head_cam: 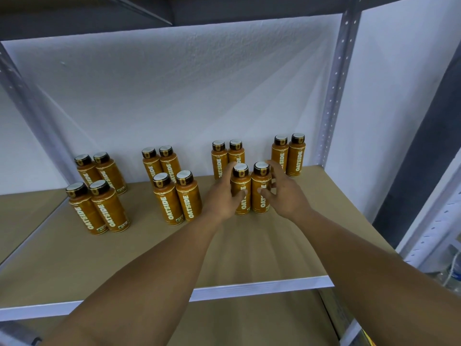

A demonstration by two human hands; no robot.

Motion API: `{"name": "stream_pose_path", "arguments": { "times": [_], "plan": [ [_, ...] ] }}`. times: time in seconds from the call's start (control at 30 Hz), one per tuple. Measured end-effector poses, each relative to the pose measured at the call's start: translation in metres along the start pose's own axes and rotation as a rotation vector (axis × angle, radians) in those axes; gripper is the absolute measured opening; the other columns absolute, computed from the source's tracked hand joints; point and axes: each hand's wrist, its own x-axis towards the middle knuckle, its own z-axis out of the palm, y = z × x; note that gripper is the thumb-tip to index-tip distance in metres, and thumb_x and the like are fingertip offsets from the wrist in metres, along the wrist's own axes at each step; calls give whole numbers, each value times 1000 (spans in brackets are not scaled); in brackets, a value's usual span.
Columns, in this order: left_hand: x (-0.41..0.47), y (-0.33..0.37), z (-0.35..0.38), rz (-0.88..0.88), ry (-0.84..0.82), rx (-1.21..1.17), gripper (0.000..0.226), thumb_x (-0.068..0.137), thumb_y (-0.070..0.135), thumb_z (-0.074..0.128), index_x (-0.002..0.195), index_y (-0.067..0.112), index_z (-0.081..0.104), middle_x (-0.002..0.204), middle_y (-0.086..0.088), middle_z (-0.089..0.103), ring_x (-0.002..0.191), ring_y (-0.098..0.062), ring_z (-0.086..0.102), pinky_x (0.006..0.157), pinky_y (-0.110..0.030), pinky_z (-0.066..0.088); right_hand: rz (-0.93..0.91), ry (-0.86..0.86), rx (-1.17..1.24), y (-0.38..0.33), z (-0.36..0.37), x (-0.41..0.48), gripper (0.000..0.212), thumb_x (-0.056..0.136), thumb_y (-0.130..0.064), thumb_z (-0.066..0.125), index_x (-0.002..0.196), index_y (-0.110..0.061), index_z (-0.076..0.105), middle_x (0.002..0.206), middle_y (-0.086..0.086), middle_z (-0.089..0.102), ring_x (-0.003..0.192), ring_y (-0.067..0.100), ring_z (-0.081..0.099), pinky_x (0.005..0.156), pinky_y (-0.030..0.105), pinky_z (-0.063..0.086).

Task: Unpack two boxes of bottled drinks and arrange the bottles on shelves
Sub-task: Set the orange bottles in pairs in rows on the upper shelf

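Brown shelf in a metal rack, left hand wrapped round the left bottle, right hand wrapped round the right bottle, both upright, side by side near the right rear corner, other bottles paired along the back edge

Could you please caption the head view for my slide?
Left hand and right hand grip two bottles on the shelf among other pairs.

On the shelf bottles stood in a row of clusters. The left cluster and middle cluster each had two behind and two before. To their right, a front pair stood before a back pair. The rightmost pair stood at the back.
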Motion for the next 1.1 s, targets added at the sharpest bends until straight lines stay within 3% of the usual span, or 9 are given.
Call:
{"name": "stream_pose_path", "arguments": {
  "times": [0.2,0.33,0.43,0.5,0.63,0.73,0.9,1.0,1.1],
  "plan": [
    [0,1,-1,6,-10,-17,87,97,37,69,158,44,9,153,2,51,129,-26,58,99,-45,55,-9,4,36,-1,1,-3,78,94,-33,72,153,-39,21,142,-1,58,113,24,64,94,48,56],
    [-5,1,-3,-50,-47,-76,102,94,32,74,161,39,-3,161,0,42,138,-26,52,107,-50,50,69,-89,90,-1,-3,-11,94,96,-34,70,158,-44,1,154,-1,49,122,24,62,102,49,53],
    [-20,-3,-2,-103,-61,-142,111,92,30,77,161,36,-10,164,0,35,142,-26,48,111,-52,46,197,-124,115,3,1,-27,105,96,-43,68,158,-39,-17,152,8,51,120,27,65,106,48,49],
    [-34,-8,0,-144,-56,-142,109,91,31,77,161,35,-7,162,-2,38,140,-27,50,111,-53,46,251,-164,108,3,6,-40,107,96,-48,66,159,-33,-20,150,9,53,122,28,64,107,44,47],
    [-67,-24,4,-216,-90,-121,96,91,46,73,162,31,11,145,-4,56,129,-23,57,107,-45,49,324,-167,84,1,17,-68,103,95,-54,62,162,-24,-10,148,6,55,130,27,57,106,40,45],
    [-93,-30,6,-192,-97,-87,75,92,46,71,155,29,34,141,-2,58,127,-19,56,102,-31,47,329,-160,27,-4,23,-89,92,95,-54,62,162,-24,7,145,3,57,129,25,56,104,39,47],
    [-143,-32,0,-94,-70,-14,55,93,49,68,141,27,55,132,5,65,119,-13,60,97,-26,47,256,-122,-29,-28,26,-134,72,95,-51,63,156,-28,32,133,-3,64,119,20,60,98,36,49],
    [-182,-40,1,27,48,42,48,96,43,65,138,21,60,128,3,68,115,-17,63,96,-31,49,158,2,-33,-35,39,-174,60,96,-43,65,149,-22,46,128,0,68,115,23,62,97,37,48],
    [-221,-61,14,260,255,133,44,95,38,63,130,12,64,127,-5,68,118,-26,62,105,-40,43,-31,175,-65,-35,60,-220,56,98,-44,61,144,-12,53,137,7,62,127,29,56,111,40,38]
  ]
}}
